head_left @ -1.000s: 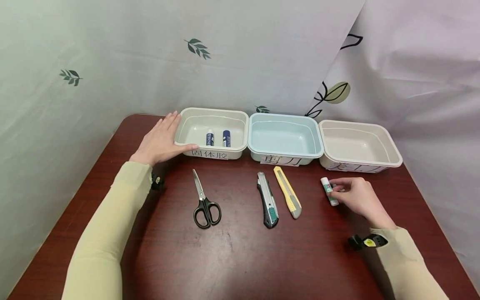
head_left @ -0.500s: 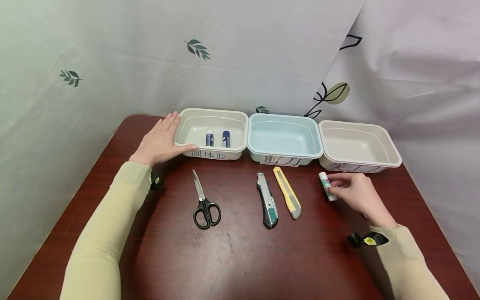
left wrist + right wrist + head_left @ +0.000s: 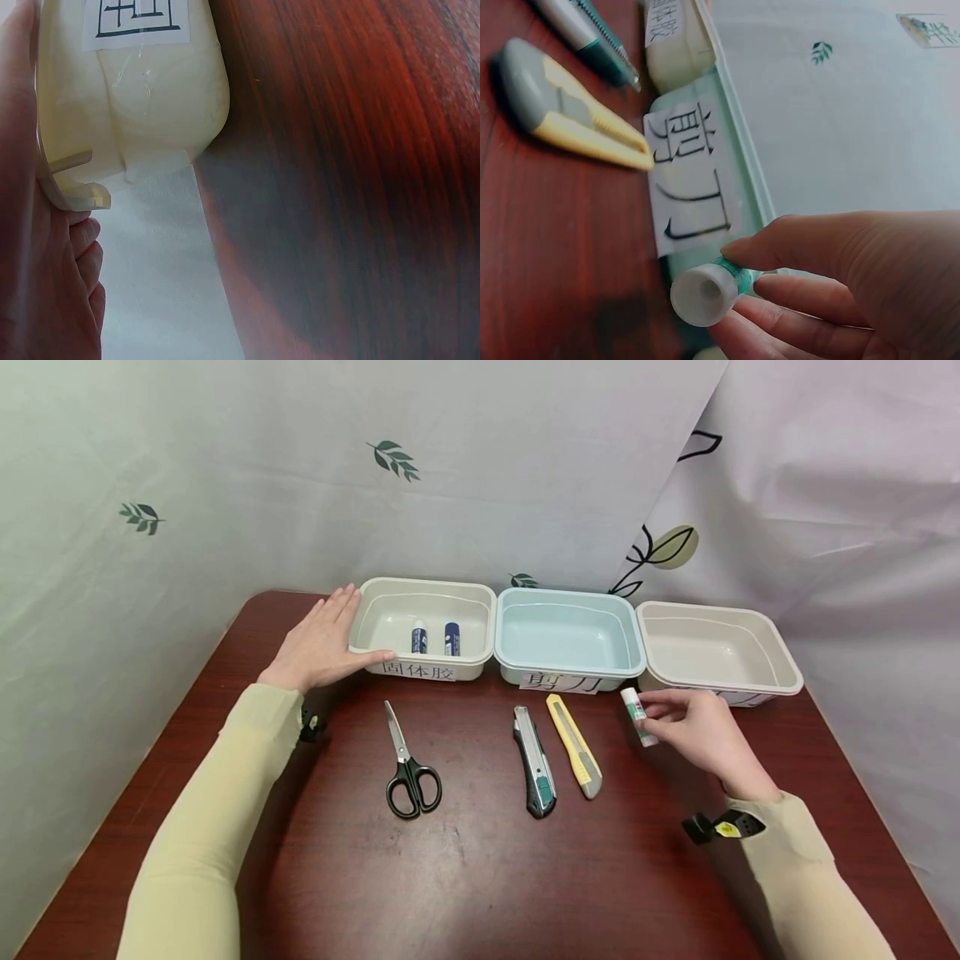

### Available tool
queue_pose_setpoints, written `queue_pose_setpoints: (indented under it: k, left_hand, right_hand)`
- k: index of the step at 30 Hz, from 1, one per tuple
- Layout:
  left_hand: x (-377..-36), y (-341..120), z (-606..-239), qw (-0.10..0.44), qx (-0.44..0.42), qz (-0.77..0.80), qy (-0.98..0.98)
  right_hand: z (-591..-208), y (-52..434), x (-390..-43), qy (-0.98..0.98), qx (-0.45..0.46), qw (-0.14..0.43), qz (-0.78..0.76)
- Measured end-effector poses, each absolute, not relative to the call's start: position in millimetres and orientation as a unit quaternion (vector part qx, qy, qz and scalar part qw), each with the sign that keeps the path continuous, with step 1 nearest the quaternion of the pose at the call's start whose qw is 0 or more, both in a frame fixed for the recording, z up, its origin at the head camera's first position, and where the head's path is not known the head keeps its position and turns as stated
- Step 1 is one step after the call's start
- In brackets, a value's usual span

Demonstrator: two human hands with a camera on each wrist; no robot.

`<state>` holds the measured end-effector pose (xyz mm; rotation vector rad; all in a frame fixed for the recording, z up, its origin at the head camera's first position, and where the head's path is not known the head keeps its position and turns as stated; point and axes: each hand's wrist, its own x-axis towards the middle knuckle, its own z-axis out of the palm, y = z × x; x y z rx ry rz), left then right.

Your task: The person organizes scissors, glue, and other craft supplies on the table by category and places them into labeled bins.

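Toward the right of the counter [image 3: 480,893], right hand [image 3: 701,735]: I see its thumb and fingers pinching a white-and-green glue stick [image 3: 634,706].
Glue stick: held tilted, in front of where the blue tub [image 3: 570,618] and the beige tub [image 3: 712,639] meet; my right wrist view catches its round white end.
Left hand [image 3: 318,639]: fingers straight, touching the left end of the pale green tub [image 3: 420,582], thumb along its front rim; I see the two hands well apart.
Inside the pale green tub: two dark blue sticks [image 3: 452,639].
Black-handled scissors [image 3: 409,768]: on the counter before that tub, tip toward it.
Cutters: a black-and-silver knife [image 3: 536,764] before the blue tub, a yellow knife [image 3: 575,750] just right of it.
Backdrop: pale cloth [image 3: 262,460] with leaf prints.
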<state>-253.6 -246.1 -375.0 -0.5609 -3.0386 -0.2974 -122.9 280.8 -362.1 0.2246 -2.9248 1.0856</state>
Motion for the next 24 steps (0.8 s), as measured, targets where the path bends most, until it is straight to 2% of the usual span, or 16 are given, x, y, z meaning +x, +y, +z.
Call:
queue_pose_setpoints:
  k: [24]
  left_hand:
    - [-254.8,-246.4,-376.9,0.021,-0.183,-0.097,-0.978]
  right_hand:
    - [-341.6,215.6,-167.5,-0.908,0.116,0.032,0.402]
